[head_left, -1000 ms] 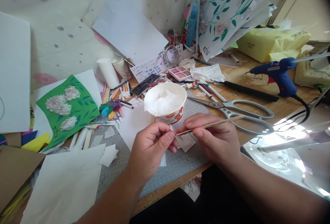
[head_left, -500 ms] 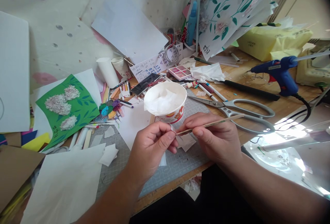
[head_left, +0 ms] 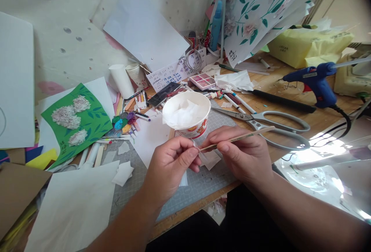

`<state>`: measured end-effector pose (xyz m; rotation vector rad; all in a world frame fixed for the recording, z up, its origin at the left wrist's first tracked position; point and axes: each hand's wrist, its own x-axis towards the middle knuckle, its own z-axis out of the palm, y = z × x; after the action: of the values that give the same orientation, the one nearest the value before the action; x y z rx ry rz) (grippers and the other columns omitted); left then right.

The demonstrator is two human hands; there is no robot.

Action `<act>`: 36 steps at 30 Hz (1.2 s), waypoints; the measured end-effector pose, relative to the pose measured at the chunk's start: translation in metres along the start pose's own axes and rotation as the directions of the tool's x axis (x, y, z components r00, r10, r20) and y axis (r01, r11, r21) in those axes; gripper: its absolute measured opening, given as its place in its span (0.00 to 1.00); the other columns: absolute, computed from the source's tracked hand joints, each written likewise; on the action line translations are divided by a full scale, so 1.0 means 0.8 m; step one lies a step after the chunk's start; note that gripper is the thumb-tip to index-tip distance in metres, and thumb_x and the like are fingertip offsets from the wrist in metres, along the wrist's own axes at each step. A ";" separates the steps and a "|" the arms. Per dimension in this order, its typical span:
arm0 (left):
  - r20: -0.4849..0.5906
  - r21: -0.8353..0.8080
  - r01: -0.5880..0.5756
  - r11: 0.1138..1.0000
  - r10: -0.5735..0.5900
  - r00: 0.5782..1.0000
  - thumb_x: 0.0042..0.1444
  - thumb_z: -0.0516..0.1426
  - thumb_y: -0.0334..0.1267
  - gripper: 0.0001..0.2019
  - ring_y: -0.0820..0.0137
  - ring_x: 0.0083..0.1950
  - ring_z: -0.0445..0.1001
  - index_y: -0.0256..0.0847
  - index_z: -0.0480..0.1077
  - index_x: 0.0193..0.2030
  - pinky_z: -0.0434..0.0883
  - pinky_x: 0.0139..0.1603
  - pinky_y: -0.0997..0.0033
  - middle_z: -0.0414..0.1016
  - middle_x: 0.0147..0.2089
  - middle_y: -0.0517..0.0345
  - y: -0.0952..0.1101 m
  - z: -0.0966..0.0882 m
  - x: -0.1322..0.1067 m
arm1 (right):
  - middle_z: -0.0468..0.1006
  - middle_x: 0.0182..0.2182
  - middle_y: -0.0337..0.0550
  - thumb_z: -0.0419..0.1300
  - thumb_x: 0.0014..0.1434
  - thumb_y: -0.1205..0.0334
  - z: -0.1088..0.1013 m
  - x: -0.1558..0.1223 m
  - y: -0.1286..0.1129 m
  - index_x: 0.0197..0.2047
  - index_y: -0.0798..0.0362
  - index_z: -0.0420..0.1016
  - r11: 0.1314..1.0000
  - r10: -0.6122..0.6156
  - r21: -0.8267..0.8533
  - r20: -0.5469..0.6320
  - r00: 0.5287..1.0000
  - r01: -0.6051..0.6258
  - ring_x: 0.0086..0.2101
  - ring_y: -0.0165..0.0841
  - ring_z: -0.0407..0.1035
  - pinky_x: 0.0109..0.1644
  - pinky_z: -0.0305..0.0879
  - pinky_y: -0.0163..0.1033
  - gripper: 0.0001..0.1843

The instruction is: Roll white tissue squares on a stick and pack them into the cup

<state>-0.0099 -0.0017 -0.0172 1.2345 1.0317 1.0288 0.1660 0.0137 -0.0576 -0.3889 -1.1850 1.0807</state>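
My right hand (head_left: 242,153) pinches a thin wooden stick (head_left: 246,135) that slants down to the left, its far end raised past my knuckles. At the stick's lower tip, my left hand (head_left: 175,161) is closed in a pinch on a small bit of white tissue paper (head_left: 196,143), mostly covered by the fingers. Both hands meet above the grey cutting mat (head_left: 174,203). Just beyond them stands a white paper bowl (head_left: 199,126) with red print, holding crumpled white tissue (head_left: 185,113). Small white paper pieces (head_left: 211,160) lie under the right hand.
Large silver scissors (head_left: 261,125) lie right of the bowl, with a blue glue gun (head_left: 315,82) and its cord farther right. At left are a green sheet with paper flowers (head_left: 95,109), marker pens and white sheets (head_left: 72,201). Paper cups (head_left: 121,80) and a phone (head_left: 164,94) stand behind.
Almost nothing differs. Both hands keep the same pinch on the stick and tissue, and the whole view has shifted very slightly.
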 end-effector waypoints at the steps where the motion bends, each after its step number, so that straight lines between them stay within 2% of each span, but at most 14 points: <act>1: -0.001 0.002 -0.002 1.000 0.002 1.000 0.60 0.64 0.40 0.07 0.73 0.28 0.76 0.40 0.77 0.33 0.75 0.30 0.76 0.78 0.27 0.60 0.000 0.000 0.000 | 0.86 0.36 0.40 0.66 0.63 0.65 0.000 0.000 0.000 0.44 0.42 0.85 1.000 0.000 0.004 0.000 1.000 0.000 0.38 0.35 0.80 0.42 0.78 0.41 0.09; 8: -0.013 0.078 -0.030 0.997 0.031 0.999 0.60 0.64 0.36 0.06 0.76 0.26 0.76 0.39 0.77 0.32 0.74 0.29 0.80 0.78 0.25 0.62 0.007 0.002 -0.002 | 0.86 0.36 0.40 0.66 0.62 0.66 -0.001 0.001 0.000 0.43 0.42 0.85 1.000 -0.002 -0.008 -0.008 1.000 0.002 0.38 0.35 0.80 0.42 0.78 0.42 0.09; 19: -0.009 0.114 -0.022 0.993 0.024 1.000 0.59 0.63 0.36 0.07 0.76 0.26 0.75 0.38 0.75 0.31 0.73 0.29 0.79 0.77 0.25 0.62 0.011 0.004 0.000 | 0.86 0.37 0.38 0.65 0.63 0.67 0.000 0.000 -0.002 0.44 0.41 0.85 0.998 -0.030 -0.055 0.009 1.000 0.031 0.38 0.35 0.80 0.44 0.77 0.41 0.12; 29: 0.006 0.194 -0.047 0.980 0.046 0.999 0.60 0.62 0.36 0.06 0.74 0.27 0.75 0.39 0.74 0.32 0.73 0.30 0.76 0.76 0.26 0.61 0.012 0.002 0.000 | 0.87 0.36 0.38 0.66 0.62 0.69 0.001 0.004 -0.007 0.44 0.44 0.85 0.972 -0.130 -0.192 0.028 0.991 0.133 0.37 0.34 0.81 0.44 0.78 0.40 0.12; 32: -0.013 0.240 -0.082 0.967 0.088 0.996 0.59 0.61 0.35 0.05 0.74 0.27 0.74 0.40 0.73 0.32 0.73 0.30 0.76 0.75 0.25 0.62 0.013 0.002 -0.002 | 0.87 0.35 0.39 0.65 0.62 0.70 0.002 0.005 -0.009 0.44 0.45 0.84 0.958 -0.164 -0.231 0.040 0.986 0.169 0.37 0.35 0.81 0.44 0.78 0.40 0.12; 36: -0.042 0.416 -0.215 0.884 0.255 0.966 0.57 0.60 0.32 0.07 0.74 0.25 0.71 0.41 0.70 0.28 0.70 0.29 0.76 0.72 0.23 0.64 0.016 0.003 -0.005 | 0.87 0.34 0.40 0.66 0.61 0.72 0.003 0.006 -0.013 0.44 0.47 0.84 0.938 -0.206 -0.274 0.053 0.977 0.213 0.37 0.35 0.81 0.44 0.78 0.40 0.12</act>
<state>-0.0087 -0.0055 -0.0038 1.7001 1.2357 1.0984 0.1682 0.0119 -0.0467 -0.4561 -1.3723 0.7367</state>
